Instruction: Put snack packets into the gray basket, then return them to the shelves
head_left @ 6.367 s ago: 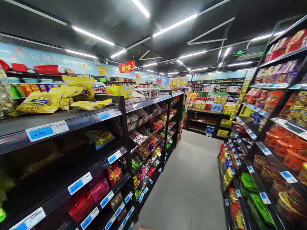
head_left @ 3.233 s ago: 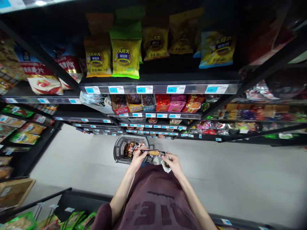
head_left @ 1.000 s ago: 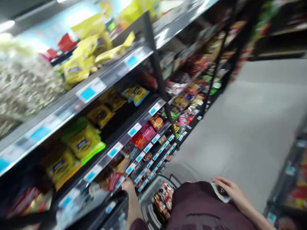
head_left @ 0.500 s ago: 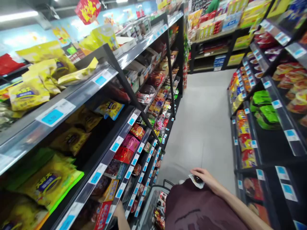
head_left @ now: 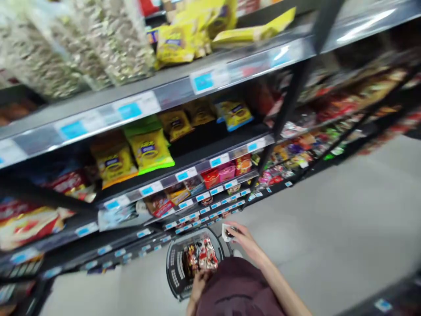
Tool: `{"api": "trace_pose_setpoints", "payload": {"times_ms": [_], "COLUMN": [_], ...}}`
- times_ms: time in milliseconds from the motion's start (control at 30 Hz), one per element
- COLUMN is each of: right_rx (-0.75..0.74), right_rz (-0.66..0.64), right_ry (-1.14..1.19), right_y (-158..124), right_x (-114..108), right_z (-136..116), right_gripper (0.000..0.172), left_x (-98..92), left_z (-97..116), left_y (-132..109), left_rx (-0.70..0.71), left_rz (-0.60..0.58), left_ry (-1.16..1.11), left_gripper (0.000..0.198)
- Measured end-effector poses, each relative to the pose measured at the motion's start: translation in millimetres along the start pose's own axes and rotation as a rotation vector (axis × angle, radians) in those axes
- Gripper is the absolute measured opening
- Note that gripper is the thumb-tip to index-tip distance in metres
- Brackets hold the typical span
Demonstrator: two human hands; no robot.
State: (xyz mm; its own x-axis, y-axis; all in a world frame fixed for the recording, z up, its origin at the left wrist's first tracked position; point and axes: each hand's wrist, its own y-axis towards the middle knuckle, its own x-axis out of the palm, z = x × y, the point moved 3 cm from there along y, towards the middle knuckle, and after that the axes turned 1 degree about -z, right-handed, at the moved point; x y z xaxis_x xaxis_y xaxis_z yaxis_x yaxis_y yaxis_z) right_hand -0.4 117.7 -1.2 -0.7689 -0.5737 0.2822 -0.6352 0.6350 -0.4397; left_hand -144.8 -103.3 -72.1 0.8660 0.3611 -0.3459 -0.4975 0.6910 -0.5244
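My right hand (head_left: 242,239) is closed on a small white-edged snack packet (head_left: 227,232) with a dark middle, held beside the basket. My left hand (head_left: 199,283) is at the near side of a grey shopping basket (head_left: 170,273). Its fingers look curled over the goods there, and whatever they grip is hidden. Inside the basket lie several small wrapped packets (head_left: 206,250) in red, white and dark colours. The front of my dark maroon top (head_left: 238,289) covers part of the view between my arms.
Ahead stands a long store shelf (head_left: 184,94) with price tags. It bears yellow snack bags (head_left: 149,149), clear bags of seeds (head_left: 108,39) and small boxes (head_left: 210,177). Grey floor (head_left: 315,219) lies to the right. Another shelf edge (head_left: 383,303) shows at bottom right.
My view has turned left and down towards the shelf. My left hand has gone from beside the lower shelves to the basket. The right hand still holds the packet.
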Motion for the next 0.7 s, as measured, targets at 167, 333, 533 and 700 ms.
{"api": "trace_pose_setpoints", "payload": {"times_ms": [167, 333, 533, 700], "right_rx": [-0.041, -0.015, -0.034, -0.019], "right_rz": [-0.270, -0.461, -0.423, -0.348], "right_ry": [-0.053, -0.067, -0.145, -0.239], "right_y": [10, -10, -24, -32], "right_x": [44, 71, 68, 57], "right_z": [12, 36, 44, 42], "right_gripper": [0.067, 0.068, 0.070, 0.073], "left_x": [-28.2, -42.5, -21.4, -6.6], "left_z": [-9, 33, 83, 80], "left_y": [-20, -27, -31, -23], "left_rx": [-0.037, 0.126, 0.390, 0.377], "left_rz": [0.282, 0.248, 0.090, 0.106], "left_ry": [-0.359, -0.601, -0.417, -0.323], "left_gripper": [0.059, 0.046, 0.033, 0.040]}}
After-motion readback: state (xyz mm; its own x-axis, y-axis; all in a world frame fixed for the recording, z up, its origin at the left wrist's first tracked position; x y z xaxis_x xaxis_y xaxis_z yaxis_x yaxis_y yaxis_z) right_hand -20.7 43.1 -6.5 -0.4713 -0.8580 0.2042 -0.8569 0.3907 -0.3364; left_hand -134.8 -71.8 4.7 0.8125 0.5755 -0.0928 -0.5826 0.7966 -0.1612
